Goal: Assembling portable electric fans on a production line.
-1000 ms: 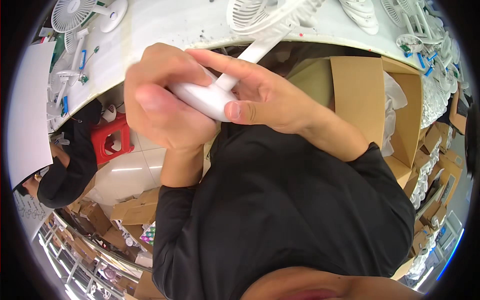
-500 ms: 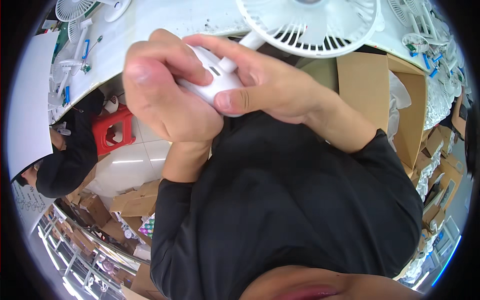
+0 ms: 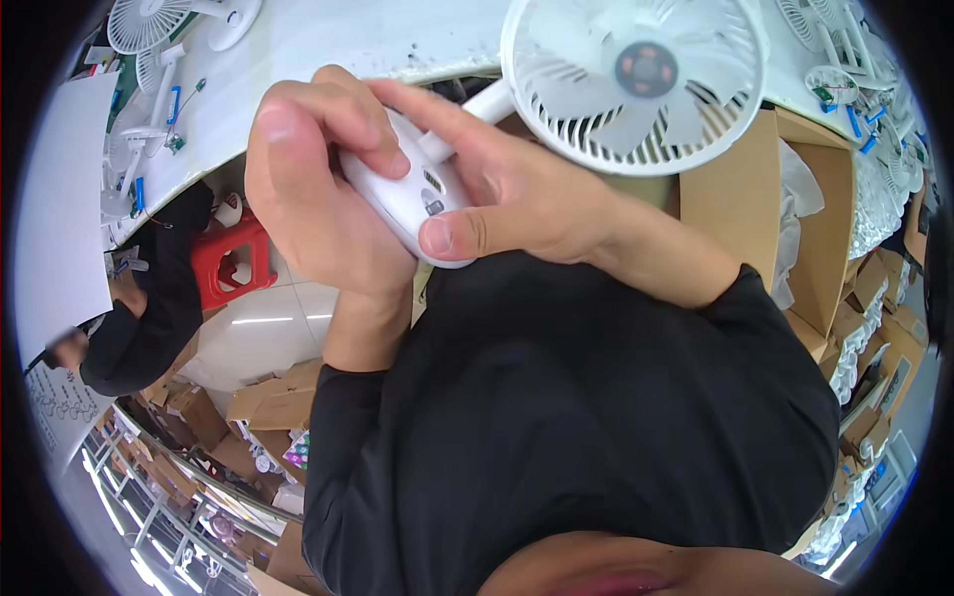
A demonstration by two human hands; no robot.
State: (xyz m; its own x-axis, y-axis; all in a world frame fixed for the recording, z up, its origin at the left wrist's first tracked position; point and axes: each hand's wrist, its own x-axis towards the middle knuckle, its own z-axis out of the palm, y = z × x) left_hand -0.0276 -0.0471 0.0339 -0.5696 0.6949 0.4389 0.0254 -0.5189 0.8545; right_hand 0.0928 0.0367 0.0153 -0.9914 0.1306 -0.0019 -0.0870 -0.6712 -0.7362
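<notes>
One open cardboard box (image 3: 723, 204) stood at right, crumpled white wrapping (image 3: 798, 199) inside. White worktop (image 3: 348, 45) carried other fans (image 3: 149, 25) at left and right; red stool (image 3: 212, 273) stood on tiled floor (image 3: 253, 346). Left hand (image 3: 323, 189), fingers curled, and right hand (image 3: 542, 204), thumb laid across, both gripped base (image 3: 383, 196) of white fan (image 3: 596, 104) before worktop's near edge.

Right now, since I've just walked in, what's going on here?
A person has a white fan in both bare hands. The left hand curls over its base, and the right hand has its thumb on it too. In the view, the fan's head overlaps the edge of a white table that holds other white fans. An open cardboard box is at right.
</notes>
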